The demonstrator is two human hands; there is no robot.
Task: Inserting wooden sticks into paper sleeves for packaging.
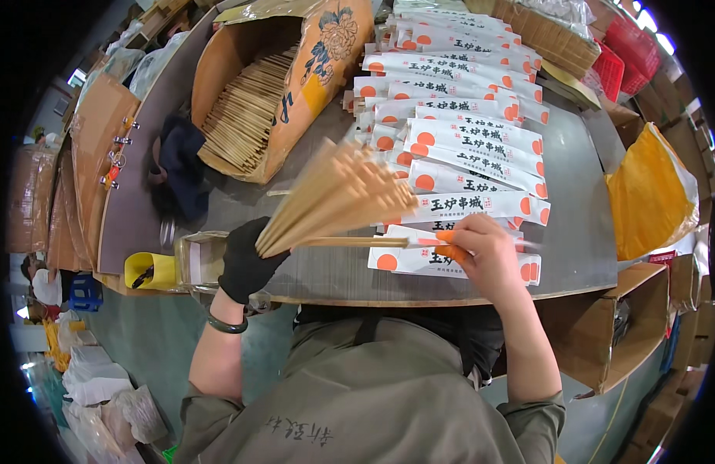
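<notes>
My left hand [251, 259], in a black glove, is closed around the lower ends of a fanned bundle of wooden chopsticks [342, 189], whose far ends are blurred by motion. From the same hand a pair of chopsticks [342, 242] runs sideways, its tip at the mouth of a white paper sleeve [419, 237]. That sleeve is pinched by my right hand [485, 251], which wears orange finger covers. Beneath and beyond it, many white paper sleeves [466, 139] with orange dots lie overlapped in a long pile on the grey table [578, 224].
A tipped carton [326, 69] full of loose chopsticks [245, 112] lies at the back left. Beside it are a dark cloth [183, 166] and a yellow container [152, 271]. On the right stand a yellow sack [651, 193] and an open cardboard box [605, 332] below the table's edge.
</notes>
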